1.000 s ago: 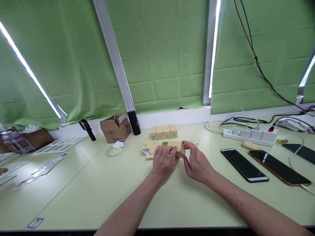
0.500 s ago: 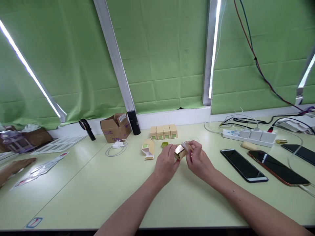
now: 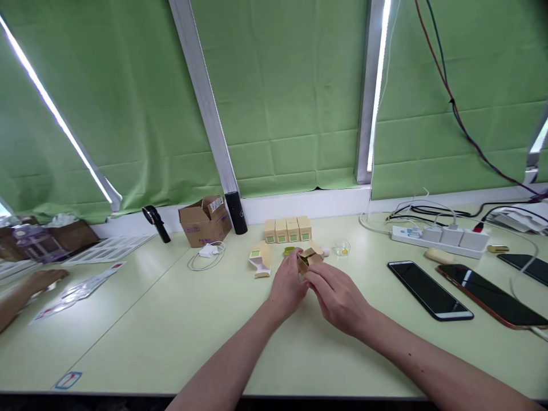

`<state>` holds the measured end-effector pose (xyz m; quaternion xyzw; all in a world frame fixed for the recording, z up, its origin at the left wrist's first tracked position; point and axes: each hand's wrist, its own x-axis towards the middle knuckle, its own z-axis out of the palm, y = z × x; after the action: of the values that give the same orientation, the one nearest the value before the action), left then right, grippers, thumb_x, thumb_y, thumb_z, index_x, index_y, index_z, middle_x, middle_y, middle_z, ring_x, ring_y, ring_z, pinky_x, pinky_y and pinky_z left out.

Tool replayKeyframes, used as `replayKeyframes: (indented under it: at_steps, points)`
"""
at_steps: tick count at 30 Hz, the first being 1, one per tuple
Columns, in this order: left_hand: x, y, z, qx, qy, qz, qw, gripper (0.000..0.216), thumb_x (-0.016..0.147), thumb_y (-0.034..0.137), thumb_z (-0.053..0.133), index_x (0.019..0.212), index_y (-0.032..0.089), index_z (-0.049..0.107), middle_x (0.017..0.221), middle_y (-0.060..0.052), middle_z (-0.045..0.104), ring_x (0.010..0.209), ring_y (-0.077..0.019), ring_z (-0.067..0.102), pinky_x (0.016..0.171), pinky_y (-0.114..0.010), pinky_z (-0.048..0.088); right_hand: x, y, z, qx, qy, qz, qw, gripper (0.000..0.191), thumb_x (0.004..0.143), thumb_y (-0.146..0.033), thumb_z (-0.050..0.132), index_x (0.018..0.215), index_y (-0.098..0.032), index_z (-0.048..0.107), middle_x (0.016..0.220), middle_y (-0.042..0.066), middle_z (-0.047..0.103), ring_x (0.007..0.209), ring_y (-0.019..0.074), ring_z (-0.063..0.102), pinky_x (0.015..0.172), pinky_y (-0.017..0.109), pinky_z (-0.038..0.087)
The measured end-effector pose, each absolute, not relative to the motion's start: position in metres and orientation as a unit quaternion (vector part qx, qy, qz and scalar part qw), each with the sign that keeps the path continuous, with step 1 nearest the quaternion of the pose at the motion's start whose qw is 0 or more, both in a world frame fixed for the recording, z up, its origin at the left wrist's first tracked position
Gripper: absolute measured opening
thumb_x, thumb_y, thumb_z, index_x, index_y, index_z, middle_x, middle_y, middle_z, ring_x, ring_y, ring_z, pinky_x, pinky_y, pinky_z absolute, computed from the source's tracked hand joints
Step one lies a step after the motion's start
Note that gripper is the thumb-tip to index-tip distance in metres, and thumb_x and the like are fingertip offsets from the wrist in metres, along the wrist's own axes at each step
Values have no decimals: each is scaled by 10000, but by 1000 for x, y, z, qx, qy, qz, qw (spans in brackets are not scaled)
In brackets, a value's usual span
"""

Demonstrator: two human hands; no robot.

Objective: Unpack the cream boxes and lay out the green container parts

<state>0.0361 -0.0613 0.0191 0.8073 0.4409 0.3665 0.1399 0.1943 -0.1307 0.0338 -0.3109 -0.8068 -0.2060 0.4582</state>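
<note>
My left hand (image 3: pixel 288 287) pinches a small tan cardboard box (image 3: pixel 309 258) with open flaps, held just above the pale green table (image 3: pixel 171 331). My right hand (image 3: pixel 340 297) curls right beside it, fingertips at the box's near side. Behind the box lie a small green piece (image 3: pixel 289 250) and a small white piece (image 3: pixel 325 251). A row of several closed tan boxes with green labels (image 3: pixel 287 229) stands further back. An opened tan box (image 3: pixel 260 258) lies on its side to the left.
A brown carton (image 3: pixel 204 220), a black cylinder (image 3: pixel 237 212) and a white charger with cable (image 3: pixel 206 252) sit at the back left. A power strip (image 3: pixel 440 237) and phones (image 3: pixel 429 287) lie at the right. Another person's hand (image 3: pixel 40 281) rests on papers at the far left.
The box was lifted off the table and turned between both hands, its flaps now open. My right hand slid to its near side. The other person's hand came in at the left.
</note>
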Motion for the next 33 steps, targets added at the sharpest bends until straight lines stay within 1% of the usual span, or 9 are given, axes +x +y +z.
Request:
replayKeyframes:
  at_steps: [2,4,7,15,19,22,25,29,33]
  points:
    - [36,-63,21,805,436,373,148,573,867,185,630,1385,232,391,1290,-125,648,1148,-279,653,971,-454,537,195,-126,31,-321,-803,-208,457,315,959,-23,418,1194,-173,563,1078,135,684,969,247,655,785,394,587]
    - [35,-65,23,807,422,383,153,481,914,235,606,1342,245,387,1163,-94,675,982,-250,690,840,-413,569,202,-118,29,-342,-792,-199,465,355,974,-37,398,1263,-180,547,1159,144,692,1074,265,666,864,436,606]
    - [35,-67,23,821,383,400,140,394,956,262,571,1298,244,376,1055,-69,660,837,-222,679,722,-371,563,214,-108,27,-384,-768,-170,483,415,1004,-81,361,1371,-212,502,1255,149,681,1185,279,659,949,498,610]
    - [36,-66,21,832,355,411,107,325,958,214,582,1243,242,429,1085,-71,648,903,-225,681,781,-394,589,222,-103,28,-400,-748,-134,513,494,1039,-133,331,1522,-233,363,1440,166,585,1377,290,553,1081,583,550]
    - [36,-66,21,838,341,413,100,432,950,188,595,1338,248,415,1211,-97,662,1032,-235,688,861,-417,602,221,-104,28,-386,-754,-113,520,522,1038,-123,317,1547,-243,313,1528,171,500,1458,285,465,1115,595,518]
    - [36,-64,18,842,328,417,95,592,942,168,607,1463,260,340,1336,-123,633,1154,-250,667,943,-451,594,220,-103,27,-386,-752,-111,523,531,1029,-111,318,1542,-246,317,1482,161,539,1423,281,503,1102,588,528]
    - [36,-63,15,841,331,420,84,701,929,158,626,1533,256,285,1378,-144,617,1201,-272,658,961,-473,594,221,-101,25,-393,-756,-120,510,514,1014,-95,327,1506,-239,364,1396,153,602,1360,287,556,1072,580,544]
    - [36,-62,13,841,333,421,61,758,923,150,635,1571,255,255,1368,-148,628,1230,-285,648,987,-490,584,223,-98,22,-408,-759,-126,491,458,998,-89,342,1418,-239,444,1267,137,670,1174,292,659,939,545,603]
    - [36,-62,14,844,332,417,53,776,923,141,630,1586,249,241,1367,-153,626,1245,-288,640,1000,-495,579,224,-97,21,-429,-750,-118,490,393,1006,-116,346,1353,-236,487,1156,120,696,1014,276,696,827,503,624]
